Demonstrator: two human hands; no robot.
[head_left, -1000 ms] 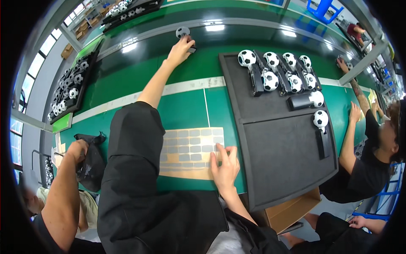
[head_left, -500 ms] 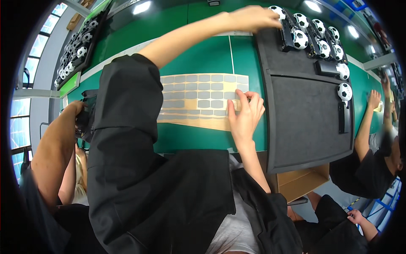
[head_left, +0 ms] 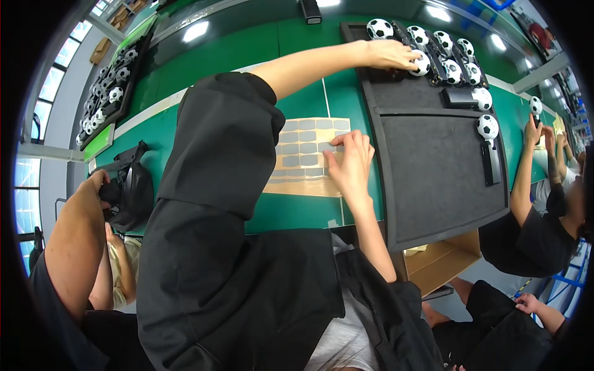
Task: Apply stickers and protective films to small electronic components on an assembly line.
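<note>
My left arm stretches across to the far right. My left hand (head_left: 393, 55) has its fingers bent against a small black-and-white football (head_left: 421, 63) on a black device in the dark tray. How firmly they grip it is hard to see. Below, my right hand (head_left: 351, 159) rests over the right part of a tan backing sheet (head_left: 303, 188) of grey labels. Its thumb and forefinger stand apart beside a grey label (head_left: 326, 147), which seems to lie on the sheet. Some label places are bare. My black left sleeve hides the sheet's left part.
Several football-topped devices fill the far end of the tray (head_left: 396, 243); one device (head_left: 489, 151) lies nearer. An open cardboard box (head_left: 445, 263) stands below it. Left are a black bag (head_left: 133, 185) and another tray of footballs (head_left: 110, 86). Other people sit on both sides.
My left hand has moved nearer, from the farthest football to one in the nearer row. My right hand stays over the sheet. The whole view has shifted slightly.
</note>
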